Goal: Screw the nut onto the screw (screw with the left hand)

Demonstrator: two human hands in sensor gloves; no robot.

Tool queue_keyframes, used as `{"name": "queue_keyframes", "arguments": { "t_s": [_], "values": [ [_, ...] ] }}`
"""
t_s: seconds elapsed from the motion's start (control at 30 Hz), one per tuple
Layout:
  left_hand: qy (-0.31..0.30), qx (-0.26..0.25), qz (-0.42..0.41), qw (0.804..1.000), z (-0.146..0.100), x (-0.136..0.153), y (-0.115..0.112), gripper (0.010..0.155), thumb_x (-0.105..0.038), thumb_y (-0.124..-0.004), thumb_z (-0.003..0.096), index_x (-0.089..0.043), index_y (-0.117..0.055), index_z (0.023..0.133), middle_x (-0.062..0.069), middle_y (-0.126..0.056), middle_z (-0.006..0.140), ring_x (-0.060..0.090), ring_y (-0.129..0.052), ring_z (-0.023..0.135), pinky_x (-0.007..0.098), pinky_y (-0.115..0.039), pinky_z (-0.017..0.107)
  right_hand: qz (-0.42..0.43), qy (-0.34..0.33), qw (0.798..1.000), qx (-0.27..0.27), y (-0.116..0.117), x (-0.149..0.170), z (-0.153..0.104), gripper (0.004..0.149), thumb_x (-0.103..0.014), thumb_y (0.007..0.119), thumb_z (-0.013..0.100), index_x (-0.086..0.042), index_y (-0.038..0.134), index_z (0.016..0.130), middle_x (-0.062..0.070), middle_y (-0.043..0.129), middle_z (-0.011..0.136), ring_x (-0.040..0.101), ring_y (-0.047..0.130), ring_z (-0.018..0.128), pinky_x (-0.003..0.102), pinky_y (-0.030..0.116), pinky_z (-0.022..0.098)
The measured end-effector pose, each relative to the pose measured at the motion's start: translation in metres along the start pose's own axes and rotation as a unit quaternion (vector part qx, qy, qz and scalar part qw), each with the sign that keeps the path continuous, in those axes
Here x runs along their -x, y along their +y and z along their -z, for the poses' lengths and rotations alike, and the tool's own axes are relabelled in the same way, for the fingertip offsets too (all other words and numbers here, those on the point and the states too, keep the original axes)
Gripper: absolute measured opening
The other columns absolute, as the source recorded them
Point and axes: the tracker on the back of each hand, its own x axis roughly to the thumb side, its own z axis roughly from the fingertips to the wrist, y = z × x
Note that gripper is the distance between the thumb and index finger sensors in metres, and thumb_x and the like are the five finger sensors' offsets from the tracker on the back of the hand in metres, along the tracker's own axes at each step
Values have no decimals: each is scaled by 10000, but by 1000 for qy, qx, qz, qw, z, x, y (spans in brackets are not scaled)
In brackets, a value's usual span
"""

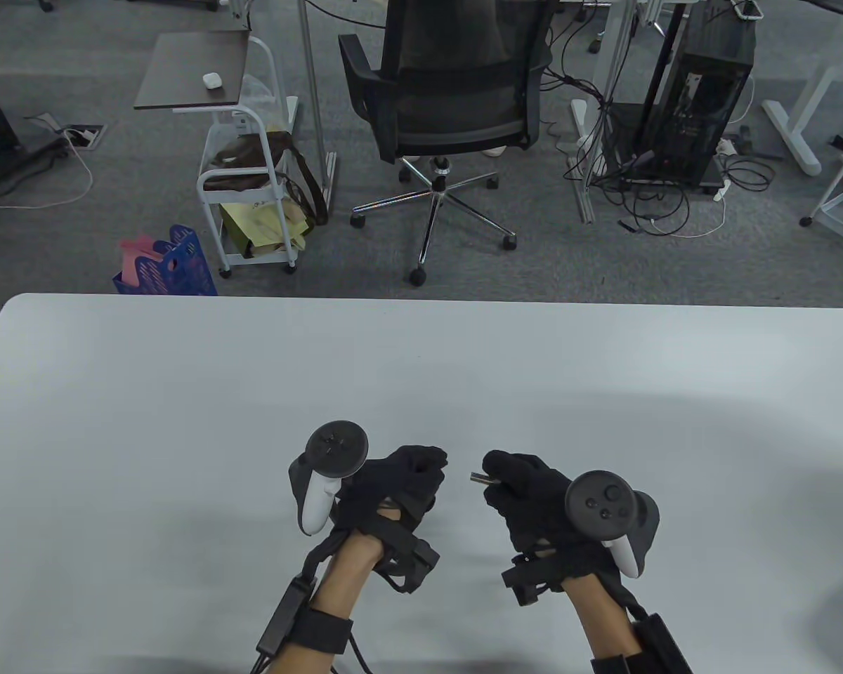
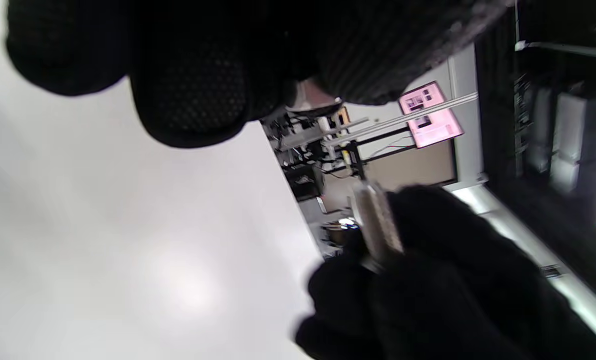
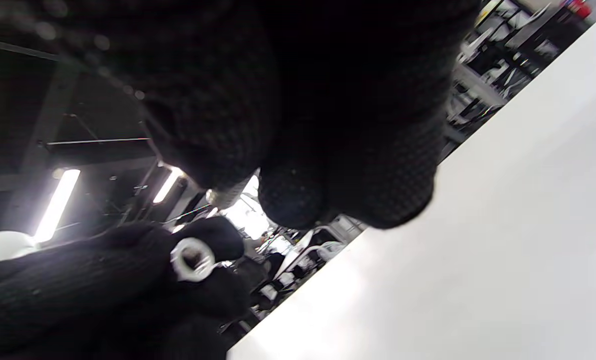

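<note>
Steel screw [image 1: 479, 479] in right hand [image 1: 534, 491]; nut [image 3: 193, 259] in left hand [image 1: 400, 484]

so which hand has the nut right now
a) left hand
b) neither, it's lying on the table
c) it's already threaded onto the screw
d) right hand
a: in the right wrist view the nut sits pinched in the left hand, while the table view shows the right hand holding the screw, its tip pointing toward the left hand with a gap between them.

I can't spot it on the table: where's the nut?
The nut is pinched in the left hand, facing the screw that the right hand holds.
</note>
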Motion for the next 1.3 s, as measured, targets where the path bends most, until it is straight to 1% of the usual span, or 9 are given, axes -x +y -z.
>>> {"name": "queue_keyframes", "arguments": {
  "t_s": [0.07,0.33,0.73,0.97,1.0,1.1,1.17,1.23,1.3],
  "values": [
    [-7,28,-25,999,-1,2,-5,502,-306,-820,416,-141,-814,890,190,-902,804,367,-988,513,516,-832,395,6,-12,1000,3,1,-5,-2,455,-224,1006,285,-185,944,734,101,983,760,218,1177,461,329,1076,349],
    [-24,56,-75,995,-1,8,-8,492,-311,-808,424,-141,-797,885,177,-908,805,361,-996,513,512,-840,386,10,-33,999,7,1,-11,-3,419,-231,1005,275,-203,971,692,75,1006,732,209,1185,429,332,1076,333],
    [-21,57,-82,995,-3,7,-12,485,-326,-810,412,-131,-826,855,171,-941,766,355,-1016,483,515,-853,370,-32,-71,997,23,1,-18,-7,393,-229,1013,265,-220,993,657,48,1016,723,210,1188,427,328,1081,334],
    [-36,77,-99,991,-5,6,-16,489,-265,-794,432,-145,-759,905,204,-801,904,370,-944,601,490,-816,440,-5,-48,999,23,0,-11,-6,392,-224,1013,263,-206,996,654,65,1023,712,220,1194,409,332,1085,317],
    [-42,74,-114,990,-5,7,-16,496,-310,-793,435,-152,-765,904,210,-787,921,369,-943,612,485,-817,442,3,-44,999,21,0,-11,-6,392,-224,1013,264,-205,996,655,66,1023,712,221,1193,409,332,1085,316],
    [-43,43,-126,990,-4,5,-13,408,-263,-820,415,-156,-858,807,199,-851,869,361,-978,560,474,-843,408,30,-36,999,13,1,-9,-6,393,-222,1011,263,-204,994,656,68,1023,712,222,1193,408,333,1084,317],
    [-48,45,-120,991,-4,3,-13,427,-240,-823,418,-161,-848,836,184,-852,881,358,-985,576,464,-853,429,37,-33,999,14,1,-9,-5,393,-224,1011,264,-204,992,656,67,1023,712,221,1192,408,334,1084,315],
    [-28,53,-116,991,-5,4,-13,568,-285,-827,422,-113,-750,958,199,-828,910,335,-998,597,441,-869,434,48,-30,998,18,-1,-7,-5,392,-224,1009,265,-204,991,657,65,1023,713,221,1192,408,332,1084,316],
    [-13,41,-97,994,-6,7,-13,542,-376,-827,413,-100,-878,876,209,-931,819,375,-1036,526,480,-881,381,58,-25,998,18,-2,-6,-5,393,-222,1010,265,-200,992,657,68,1022,713,224,1191,407,335,1083,315]
  ]
}}
